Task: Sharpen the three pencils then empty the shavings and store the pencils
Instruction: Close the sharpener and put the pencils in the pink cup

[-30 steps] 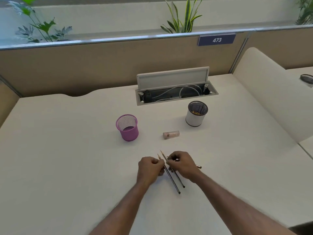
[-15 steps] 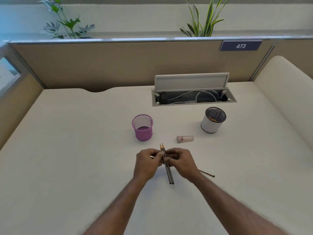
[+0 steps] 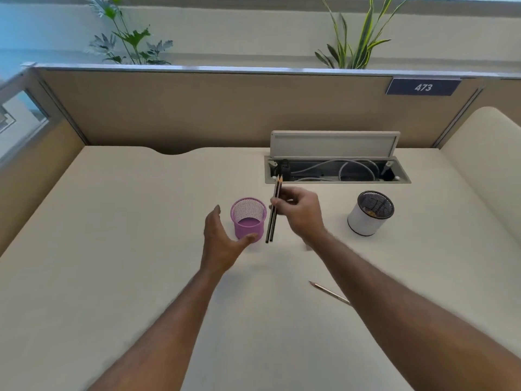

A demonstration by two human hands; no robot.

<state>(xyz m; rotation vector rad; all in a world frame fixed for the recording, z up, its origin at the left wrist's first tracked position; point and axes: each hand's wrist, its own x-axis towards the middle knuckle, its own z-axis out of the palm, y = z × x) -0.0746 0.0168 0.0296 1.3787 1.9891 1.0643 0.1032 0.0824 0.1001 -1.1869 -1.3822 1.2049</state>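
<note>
1. Third pencil (image 3: 328, 292): flat on the tabletop (image 3: 112, 249), long axis diagonal, tip toward the left and away, rear end hidden under the right forearm.
2. Left hand (image 3: 222, 244): fingers spread wide, holding nothing. It has let go of the pencils and moved to the purple mesh cup (image 3: 248, 218), thumb at the cup's lower front; contact unclear.
3. Right hand (image 3: 301, 213): fingers pinching the two dark pencils (image 3: 273, 213), which both hands held low over the tabletop half a second ago. They are now raised just right of the cup, near upright, sharpened tips up and away.
4. Judgement: storing has begun; two pencils are ready to drop in, one is left to collect.
5. White cup (image 3: 369, 215): far right, well apart.
</note>
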